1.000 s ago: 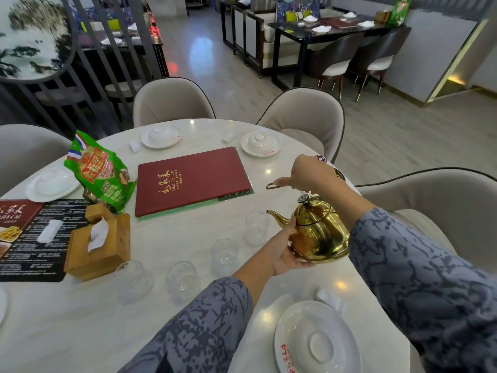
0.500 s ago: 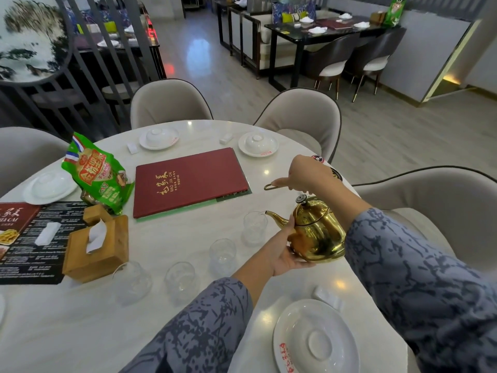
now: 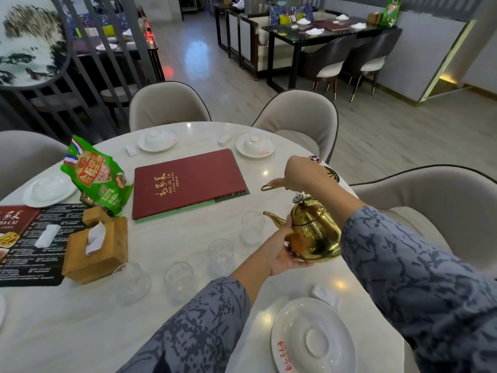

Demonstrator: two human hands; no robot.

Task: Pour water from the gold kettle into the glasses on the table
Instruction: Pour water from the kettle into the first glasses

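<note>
The shiny gold metal kettle (image 3: 314,232) looks much as it did a moment ago, held just above the round white marble worktop (image 3: 80,332), though its curved spout now reaches closer to the rim of the nearest clear drinking glass (image 3: 252,230), tip just over the edge; no water is visible leaving it. The kettle is round-bellied and mirror-bright, with a dark knob on its lid and a thin wire handle swung up over the top. The right hand (image 3: 304,175) is raised above the lid, fingers (image 3: 277,182) closed around the top of that wire handle, forefinger stretched along it. The left hand (image 3: 279,254) cups the kettle from below and in front, palm under the belly, fingers curled lightly against the metal beneath the spout rather than clamped. Both sleeves are a grey-blue patterned cloth. Three more clear glasses (image 3: 220,255) (image 3: 178,278) (image 3: 131,281) stand in a loose curving row toward the left, all seemingly empty. Behind them lies a dark red leather-look menu folder (image 3: 188,181) with gold lettering, and to its left a crinkled green snack bag (image 3: 94,176) and a boxy wooden tissue holder (image 3: 96,251). A white glossy plate (image 3: 314,343) sits near the front edge.
</note>
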